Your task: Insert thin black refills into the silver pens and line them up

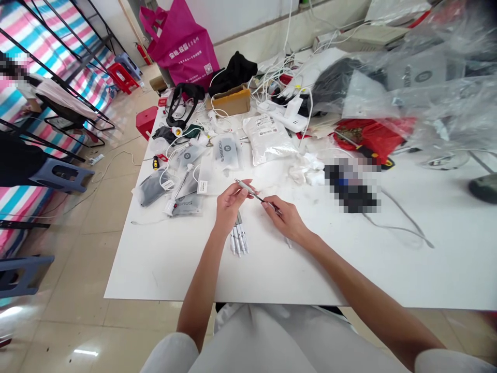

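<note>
My left hand [230, 203] is closed on a silver pen-like barrel [244, 185], held tilted above the white table [186, 269]. My right hand [285, 216] pinches a thin dark piece [261, 199] at the barrel's lower right end. Whether the two pieces are joined, I cannot tell. Several silver and white pens [238, 239] lie side by side just below my left hand. Another pale pen end [288, 242] shows on the table below my right wrist, the rest hidden beneath the hand.
Plastic packets [226, 151] and a white parcel [267, 137] lie beyond my hands. Tangled white cables [277, 77], a cardboard box [232, 101] and a pink bag [186, 46] fill the back. Clear plastic wrap [438, 98] and a red bag [392, 135] are at the right.
</note>
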### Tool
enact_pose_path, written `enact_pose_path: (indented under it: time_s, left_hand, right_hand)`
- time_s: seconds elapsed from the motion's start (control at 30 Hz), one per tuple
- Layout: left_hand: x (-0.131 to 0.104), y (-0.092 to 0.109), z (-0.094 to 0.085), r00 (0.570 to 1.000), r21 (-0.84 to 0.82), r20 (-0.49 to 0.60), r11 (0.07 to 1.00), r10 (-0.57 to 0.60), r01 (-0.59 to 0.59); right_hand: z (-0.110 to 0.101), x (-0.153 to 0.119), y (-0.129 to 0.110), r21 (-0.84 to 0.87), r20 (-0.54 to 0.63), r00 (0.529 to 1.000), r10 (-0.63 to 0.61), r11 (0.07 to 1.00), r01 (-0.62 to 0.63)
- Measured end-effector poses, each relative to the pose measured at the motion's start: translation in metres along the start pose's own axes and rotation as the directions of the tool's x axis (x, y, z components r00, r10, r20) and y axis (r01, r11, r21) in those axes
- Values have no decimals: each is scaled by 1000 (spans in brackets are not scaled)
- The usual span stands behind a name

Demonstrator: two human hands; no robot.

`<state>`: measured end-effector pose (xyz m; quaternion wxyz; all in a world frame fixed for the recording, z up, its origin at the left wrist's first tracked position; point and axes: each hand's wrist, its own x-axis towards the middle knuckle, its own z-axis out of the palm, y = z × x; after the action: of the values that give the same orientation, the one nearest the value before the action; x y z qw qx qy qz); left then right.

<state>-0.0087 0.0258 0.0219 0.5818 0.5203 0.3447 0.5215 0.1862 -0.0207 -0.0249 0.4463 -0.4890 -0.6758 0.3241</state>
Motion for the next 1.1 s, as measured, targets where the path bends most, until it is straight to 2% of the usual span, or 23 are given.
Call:
enact_pose_path:
  time_s: [0.17,0.3,0.43,0.5,0.57,0.63,0.67,0.7,0.77,0.83,0.9,0.97,1.03,1.1]
  left_hand:
    - [0,-4,6,999,-43,-23,999,-27,26]
    - [-1,-14,8,986,-127,-140,989,-92,74]
    - [0,-14,-4,946,-266,-295,962,-137,57]
    - [-4,-9,-13,937,-305,-323,952,-133,30]
    - [-15,-2,-16,952,-218,-277,973,-131,71]
    - [-33,2,-9,975,73,-168,985,-144,158]
    - [-43,2,-2,983,303,-69,935,-173,186]
    - [-54,1,7,975,510,60,846,-216,157]
    - [-74,-8,28,928,753,254,658,-272,-14]
    - [-89,-20,47,888,837,338,530,-312,-133]
    - [-97,-32,59,868,857,368,485,-335,-176]
    - [-101,-37,62,849,864,398,454,-347,-219]
    - [-100,-34,60,847,863,409,446,-340,-238]
    - [-97,-23,54,876,829,365,538,-316,-152]
  right_hand:
    - [-1,0,-1,5,-20,1000,1,1000,-1]
    - [-6,3,1,-62,-14,1000,8,998,-9]
    - [-13,5,7,-160,-15,1000,3,987,-5]
    - [-16,6,10,-196,-22,1000,-8,981,4]
    - [-17,6,13,-211,-49,998,-29,977,18]
    - [-16,5,17,-210,-101,994,-49,977,27]
    - [-15,4,18,-206,-131,990,-56,978,28]
    - [-14,4,20,-202,-159,985,-60,979,27]
    - [-11,3,23,-190,-200,978,-61,981,22]
    - [-10,3,26,-179,-214,975,-53,984,14]
    - [-9,4,29,-169,-213,976,-42,986,6]
    - [-10,5,30,-160,-219,975,-40,987,4]
    - [-11,5,30,-154,-233,971,-46,988,10]
    - [-12,5,29,-153,-243,968,-59,988,22]
